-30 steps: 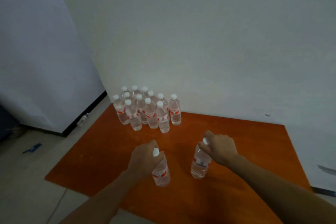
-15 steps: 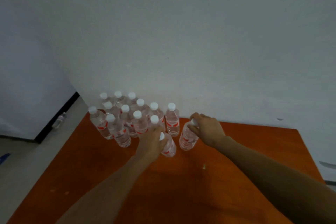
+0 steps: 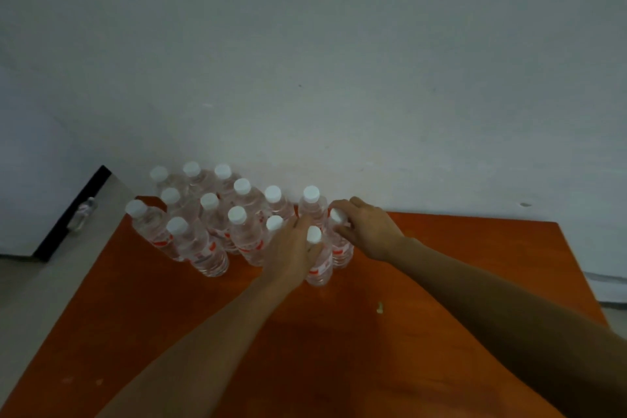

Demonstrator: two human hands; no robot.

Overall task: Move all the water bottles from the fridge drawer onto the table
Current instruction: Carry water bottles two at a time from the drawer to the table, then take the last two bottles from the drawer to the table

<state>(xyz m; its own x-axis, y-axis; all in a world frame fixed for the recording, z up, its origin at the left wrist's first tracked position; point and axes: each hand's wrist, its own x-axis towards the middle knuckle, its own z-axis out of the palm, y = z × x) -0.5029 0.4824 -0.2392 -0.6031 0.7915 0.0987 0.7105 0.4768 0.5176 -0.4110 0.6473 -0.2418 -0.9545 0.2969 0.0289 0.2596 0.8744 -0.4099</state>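
On the orange table (image 3: 458, 282), up by the gray wall (image 3: 339, 78), lots of water bottles (image 3: 207, 241) with white caps stand close together. My left hand (image 3: 291, 254) is wrapped round the neck of one bottle (image 3: 320, 268), which stands at the right end of the bunch. My right hand (image 3: 368, 231) pinches the cap of a second bottle (image 3: 342, 253) just beside it. Both bottles stand on the table and touch each other.

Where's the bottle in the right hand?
Head view, centre: the bottle under the right hand stands on the orange table at the cluster's right edge, beside the bottle in the left hand.
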